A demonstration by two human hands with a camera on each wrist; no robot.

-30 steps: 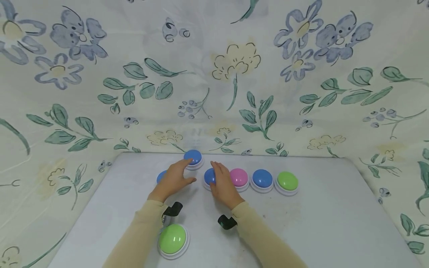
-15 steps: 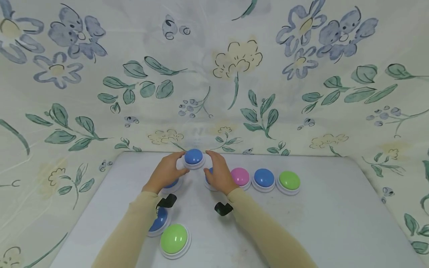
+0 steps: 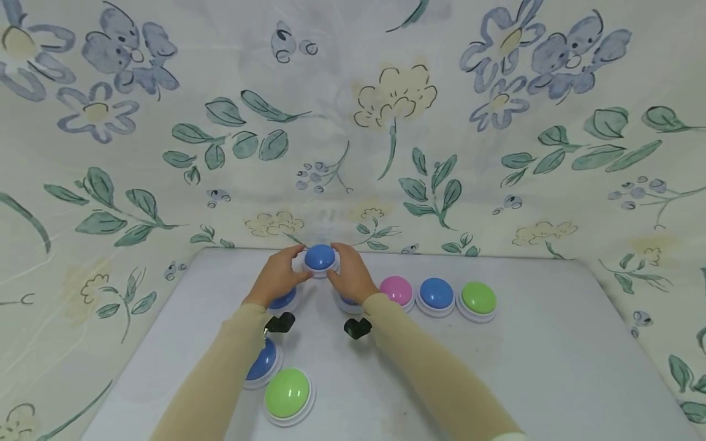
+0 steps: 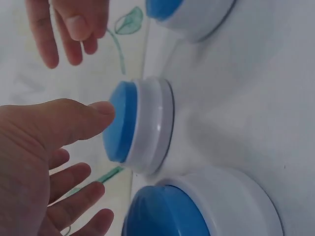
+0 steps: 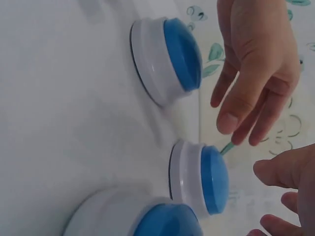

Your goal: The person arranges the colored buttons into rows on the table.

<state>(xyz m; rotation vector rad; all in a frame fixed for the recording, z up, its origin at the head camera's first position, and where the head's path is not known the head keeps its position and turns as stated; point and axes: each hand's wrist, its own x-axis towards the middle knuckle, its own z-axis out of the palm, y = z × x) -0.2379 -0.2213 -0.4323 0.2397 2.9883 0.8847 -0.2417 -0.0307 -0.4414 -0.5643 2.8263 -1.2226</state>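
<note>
At the table's back edge sits a blue dome button [image 3: 320, 257] on a white round base. My left hand [image 3: 278, 277] is at its left side and my right hand [image 3: 352, 275] at its right, thumbs nearer to me. The left wrist view shows the left thumb [image 4: 93, 115] in front of the blue dome. In the right wrist view, my right hand [image 5: 290, 177] hovers beyond the dome with a gap. Contact is not clear. Another blue button [image 3: 283, 299] lies partly under the left hand, and one more blue button [image 3: 349, 303] is mostly hidden by the right hand.
To the right stand a pink button [image 3: 396, 290], a blue button [image 3: 437, 294] and a green button [image 3: 478, 299] in a row. Near my left forearm are a blue button [image 3: 261, 361] and a green button [image 3: 287, 393]. Floral cloth [image 3: 331, 141] hangs behind the white table [image 3: 546, 349].
The left hand has moved off the lower-left blue button to the left side of the rear one. The right hand has moved left and back from its blue button to the rear button's right side.
</note>
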